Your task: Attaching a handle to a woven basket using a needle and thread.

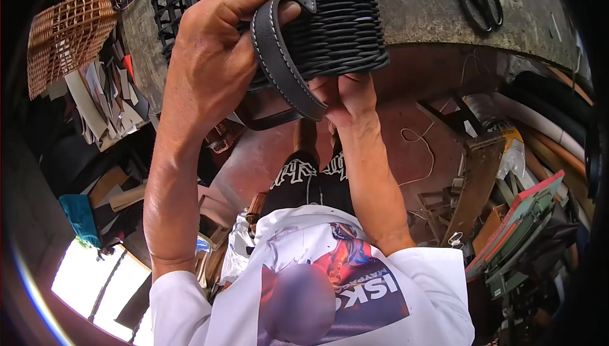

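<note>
A black woven basket rests at the near edge of the workbench. A black leather handle with white stitching loops out from its side, one pointed end lying against the weave. My left hand is closed at that end, its thumb and fingers around the strap. Below the basket's near edge, my right hand reaches up beside the lower part of the loop. Its fingers are bent and partly hidden by the basket, so what they grip does not show. Another dark strap hangs underneath.
Black-handled scissors lie on the worn workbench at the right. A brown woven piece and scrap strips are at the left. Wooden frames and rolled material crowd the right side, above a reddish floor.
</note>
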{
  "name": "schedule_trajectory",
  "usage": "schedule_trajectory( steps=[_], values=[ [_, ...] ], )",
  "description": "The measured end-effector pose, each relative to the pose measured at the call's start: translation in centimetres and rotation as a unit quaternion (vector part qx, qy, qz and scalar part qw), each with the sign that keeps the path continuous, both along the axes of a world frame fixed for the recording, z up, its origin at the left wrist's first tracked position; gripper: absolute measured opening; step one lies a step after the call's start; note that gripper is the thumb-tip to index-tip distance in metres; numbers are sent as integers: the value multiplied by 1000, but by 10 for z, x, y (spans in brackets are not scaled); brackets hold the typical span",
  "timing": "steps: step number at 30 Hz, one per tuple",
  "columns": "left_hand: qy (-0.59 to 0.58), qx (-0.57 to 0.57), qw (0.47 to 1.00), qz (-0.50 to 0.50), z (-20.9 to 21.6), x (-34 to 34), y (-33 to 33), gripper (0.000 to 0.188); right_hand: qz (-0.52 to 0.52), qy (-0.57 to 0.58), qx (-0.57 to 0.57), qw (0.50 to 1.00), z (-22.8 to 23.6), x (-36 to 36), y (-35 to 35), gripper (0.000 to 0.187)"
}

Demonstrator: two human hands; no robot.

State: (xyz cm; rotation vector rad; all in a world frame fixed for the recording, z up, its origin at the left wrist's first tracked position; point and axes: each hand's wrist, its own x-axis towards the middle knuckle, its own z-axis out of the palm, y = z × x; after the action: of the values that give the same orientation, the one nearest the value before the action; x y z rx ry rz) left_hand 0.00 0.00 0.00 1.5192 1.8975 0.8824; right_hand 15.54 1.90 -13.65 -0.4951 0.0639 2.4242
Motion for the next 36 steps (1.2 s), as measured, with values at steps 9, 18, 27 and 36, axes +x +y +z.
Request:
schedule_trajectory(
  steps=[9,18,27,36],
  values=[
    [7,6,1000,-7,0,-1,-1,16,17,-28,-33,999,-2,-1,8,18],
    [-21,-5,1000,-1,2,0,0,17,52,-2,90,995,-13,4,20,12],
    [-4,-3,1000,-6,0,-2,-2,16,50,-38,122,991,0,-8,25,4],
    [-12,12,999,-26,-2,-6,-1,15,27,-62,99,993,1,-6,16,7]
  ],
)
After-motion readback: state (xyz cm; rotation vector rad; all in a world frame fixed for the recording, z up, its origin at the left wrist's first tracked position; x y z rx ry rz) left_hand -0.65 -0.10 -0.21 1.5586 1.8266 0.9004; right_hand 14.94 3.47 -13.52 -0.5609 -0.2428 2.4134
